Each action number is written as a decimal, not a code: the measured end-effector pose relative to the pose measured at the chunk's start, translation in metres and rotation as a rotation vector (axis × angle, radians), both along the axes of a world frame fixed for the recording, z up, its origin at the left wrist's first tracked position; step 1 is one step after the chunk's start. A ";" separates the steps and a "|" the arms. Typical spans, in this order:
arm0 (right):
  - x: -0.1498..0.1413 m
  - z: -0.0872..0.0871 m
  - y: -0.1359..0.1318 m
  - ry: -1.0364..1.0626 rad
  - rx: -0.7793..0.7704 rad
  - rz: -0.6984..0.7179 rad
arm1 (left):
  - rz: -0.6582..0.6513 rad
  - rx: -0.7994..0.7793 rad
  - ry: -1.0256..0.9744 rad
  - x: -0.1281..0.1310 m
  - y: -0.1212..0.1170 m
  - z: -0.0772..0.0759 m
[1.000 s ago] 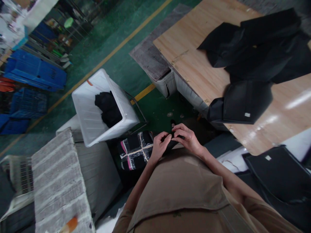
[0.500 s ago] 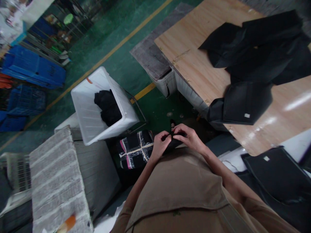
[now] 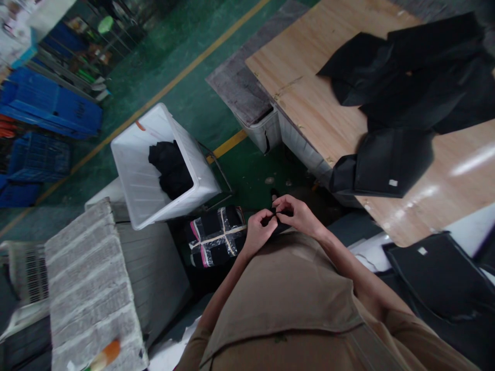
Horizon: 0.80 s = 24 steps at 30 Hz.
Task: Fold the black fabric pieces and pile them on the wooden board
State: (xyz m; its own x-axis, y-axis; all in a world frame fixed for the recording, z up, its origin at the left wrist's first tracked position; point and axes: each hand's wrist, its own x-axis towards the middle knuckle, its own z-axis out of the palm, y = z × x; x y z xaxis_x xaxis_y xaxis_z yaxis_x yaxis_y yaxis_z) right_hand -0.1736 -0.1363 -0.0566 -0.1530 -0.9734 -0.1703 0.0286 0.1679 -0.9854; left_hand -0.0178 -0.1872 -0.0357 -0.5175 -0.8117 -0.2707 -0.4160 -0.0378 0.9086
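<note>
My left hand (image 3: 261,228) and my right hand (image 3: 296,212) meet in front of my brown apron (image 3: 297,288), fingertips pinched together. Whatever lies between the fingertips is dark and too small to make out. Just left of my left hand lies a dark bundle (image 3: 216,237) bound with a pale cord and clear tape. To the right, on a plywood tabletop (image 3: 301,87), are several black fabric pieces (image 3: 421,87). Nearest me on that top rests a black padded piece (image 3: 394,162) with a small white label.
A tilted white bin (image 3: 147,180) holds black cloth (image 3: 170,167). A grey striped board (image 3: 88,288) lies at the lower left. Blue crates (image 3: 50,103) stand beyond a yellow floor line (image 3: 185,72). Another labelled black piece (image 3: 436,275) is at the lower right.
My hands have come closer together, so the fingertips now touch or nearly touch. The view has shifted very slightly; the surroundings stay in place.
</note>
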 end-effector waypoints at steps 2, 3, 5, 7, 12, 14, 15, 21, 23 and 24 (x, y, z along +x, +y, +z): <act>0.000 -0.001 0.001 -0.012 0.005 -0.004 | 0.003 0.001 -0.005 0.000 0.000 -0.001; 0.000 -0.001 0.001 -0.023 0.009 -0.007 | 0.002 0.001 -0.008 0.001 0.000 -0.001; 0.000 -0.002 0.001 -0.042 0.020 -0.008 | -0.003 0.000 -0.016 0.001 0.000 -0.001; 0.000 -0.003 0.001 -0.051 0.030 -0.005 | -0.008 -0.003 -0.022 0.002 0.001 -0.001; 0.002 0.000 0.000 -0.071 0.035 -0.006 | -0.014 -0.003 -0.024 0.003 0.000 -0.001; 0.003 0.001 0.001 -0.067 0.032 -0.005 | -0.005 -0.003 -0.023 0.003 0.000 -0.002; 0.003 0.002 0.001 -0.063 0.029 -0.005 | -0.002 -0.004 -0.021 0.003 -0.001 -0.002; 0.006 -0.001 0.003 -0.043 0.019 -0.008 | -0.023 -0.023 -0.014 0.002 0.001 -0.005; 0.006 -0.004 0.004 -0.061 0.031 -0.013 | -0.028 -0.021 -0.015 0.002 0.003 -0.006; 0.007 -0.005 0.004 -0.074 0.039 -0.015 | -0.029 -0.021 -0.014 0.002 0.003 -0.007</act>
